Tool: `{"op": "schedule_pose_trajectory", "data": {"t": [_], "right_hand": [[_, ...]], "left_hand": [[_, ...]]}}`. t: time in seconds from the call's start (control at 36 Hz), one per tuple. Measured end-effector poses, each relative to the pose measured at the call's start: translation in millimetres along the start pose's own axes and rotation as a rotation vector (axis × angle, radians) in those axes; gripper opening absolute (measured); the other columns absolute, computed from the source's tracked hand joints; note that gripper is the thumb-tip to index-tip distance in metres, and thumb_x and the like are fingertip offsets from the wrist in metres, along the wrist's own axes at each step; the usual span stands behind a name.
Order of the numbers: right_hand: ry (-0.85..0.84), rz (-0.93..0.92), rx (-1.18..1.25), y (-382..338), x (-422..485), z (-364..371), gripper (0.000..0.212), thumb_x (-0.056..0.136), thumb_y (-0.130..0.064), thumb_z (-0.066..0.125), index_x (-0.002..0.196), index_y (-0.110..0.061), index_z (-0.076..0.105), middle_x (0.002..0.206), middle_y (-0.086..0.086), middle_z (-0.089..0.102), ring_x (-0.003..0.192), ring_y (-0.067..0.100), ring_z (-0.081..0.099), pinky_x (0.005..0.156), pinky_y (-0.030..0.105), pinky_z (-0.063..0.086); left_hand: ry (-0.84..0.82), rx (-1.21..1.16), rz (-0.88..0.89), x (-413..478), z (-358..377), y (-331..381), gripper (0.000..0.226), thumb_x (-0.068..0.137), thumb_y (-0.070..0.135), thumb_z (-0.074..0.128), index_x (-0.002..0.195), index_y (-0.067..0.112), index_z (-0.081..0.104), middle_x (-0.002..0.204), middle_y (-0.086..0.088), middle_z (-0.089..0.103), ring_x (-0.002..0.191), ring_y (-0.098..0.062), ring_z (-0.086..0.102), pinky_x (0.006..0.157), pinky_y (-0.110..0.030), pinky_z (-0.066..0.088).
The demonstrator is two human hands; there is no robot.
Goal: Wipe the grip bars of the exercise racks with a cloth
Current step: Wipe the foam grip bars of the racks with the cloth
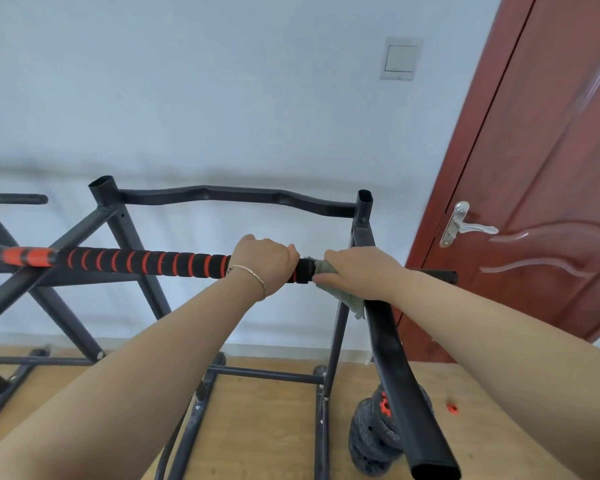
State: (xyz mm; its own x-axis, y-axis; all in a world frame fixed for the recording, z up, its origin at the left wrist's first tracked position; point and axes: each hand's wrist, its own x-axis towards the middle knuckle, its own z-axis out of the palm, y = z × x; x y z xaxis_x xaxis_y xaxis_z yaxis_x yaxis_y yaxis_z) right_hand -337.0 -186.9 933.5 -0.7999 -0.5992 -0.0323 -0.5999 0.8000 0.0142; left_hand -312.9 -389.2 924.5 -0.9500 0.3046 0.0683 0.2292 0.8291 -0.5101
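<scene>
The grip bar (146,263), lying across the rack (362,216), is being steadied by the left hand (262,263) curling round its foam while the right hand (359,275) is clutching the cloth (352,301) against its end, probably needing a leftward sweep next.

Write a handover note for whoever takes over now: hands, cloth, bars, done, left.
Left hand grips the striped grip bar near its right end.
Right hand holds the cloth against that bar's right tip.
Done: cannot tell how much is wiped.
Left: likely the striped length, the curved top bar, the neighbouring rack's bar at far left.
</scene>
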Motion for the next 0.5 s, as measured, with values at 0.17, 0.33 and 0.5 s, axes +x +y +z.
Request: {"op": "schedule_pose_trajectory", "data": {"t": [0.17,0.33,0.5], "right_hand": [[0.135,-0.005,0.097,-1.7,9.9,4.2,0.03,0.108,-0.036,0.032,0.112,-0.015,0.052,0.075,0.0,0.049,0.071,0.025,0.053,0.066,0.041,0.052],[0.182,0.189,0.443,3.3,10.5,-0.5,0.051,0.104,-0.05,0.035,0.089,-0.012,0.066,0.078,0.002,0.064,0.08,0.021,0.064,0.069,0.031,0.044],[-0.064,0.216,0.551,10.2,-4.7,-29.2,0.055,0.104,-0.056,0.029,0.111,-0.02,0.069,0.107,-0.003,0.065,0.103,0.02,0.059,0.086,0.032,0.042]], "left_hand": [[0.0,0.001,-0.027,-2.4,-1.4,1.7,0.022,0.083,0.007,0.051,0.091,0.016,0.034,0.06,0.004,0.049,0.057,-0.021,0.051,0.07,-0.035,0.035],[0.043,-0.014,-0.038,-10.4,0.6,5.8,0.02,0.081,0.007,0.055,0.09,0.017,0.039,0.06,0.006,0.043,0.055,-0.019,0.052,0.072,-0.035,0.037],[0.123,-0.067,-0.049,-15.4,2.1,6.8,0.024,0.082,0.008,0.056,0.094,0.02,0.039,0.077,0.006,0.04,0.066,-0.021,0.047,0.073,-0.037,0.036]]}}
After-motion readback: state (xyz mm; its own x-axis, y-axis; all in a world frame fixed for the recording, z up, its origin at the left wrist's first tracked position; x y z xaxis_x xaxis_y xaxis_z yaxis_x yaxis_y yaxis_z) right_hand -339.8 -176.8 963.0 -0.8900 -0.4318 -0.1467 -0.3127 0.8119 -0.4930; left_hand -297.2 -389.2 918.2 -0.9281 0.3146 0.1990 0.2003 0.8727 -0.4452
